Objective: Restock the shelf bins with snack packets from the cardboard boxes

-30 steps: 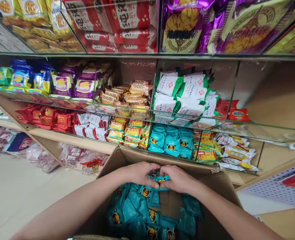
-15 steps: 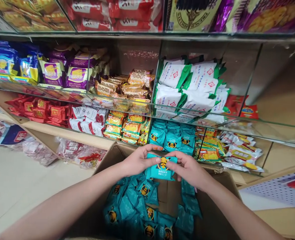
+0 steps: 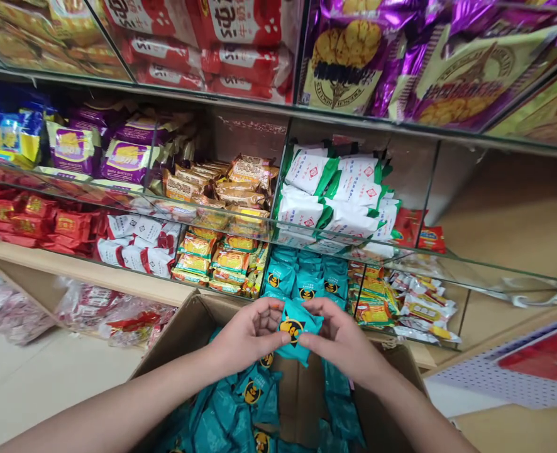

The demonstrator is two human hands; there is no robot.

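Between both hands I hold a teal snack packet (image 3: 299,326) with a black and orange emblem, tilted, over the far part of an open cardboard box (image 3: 165,333). My left hand (image 3: 254,330) grips its left side, thumb on the front. My right hand (image 3: 337,340) has the right side, its thumb also on the front. Loose teal packets (image 3: 226,415) of the same kind lie in the box below. Just beyond my hands, similar teal packets (image 3: 307,283) stand in rows in a glass-fronted shelf compartment.
Glass-edged shelves hold orange-yellow packets (image 3: 231,261), white and green packets (image 3: 309,214) and red packets (image 3: 33,217). A glass divider edge (image 3: 278,233) runs above the teal row. Clear plastic bags (image 3: 118,314) lie on the low ledge at left. A white perforated panel (image 3: 509,365) stands at right.
The packet has turned from lying lengthwise to a tilted position, with my fingers shifted to its sides. The view has shifted, so more of the upper shelf shows.
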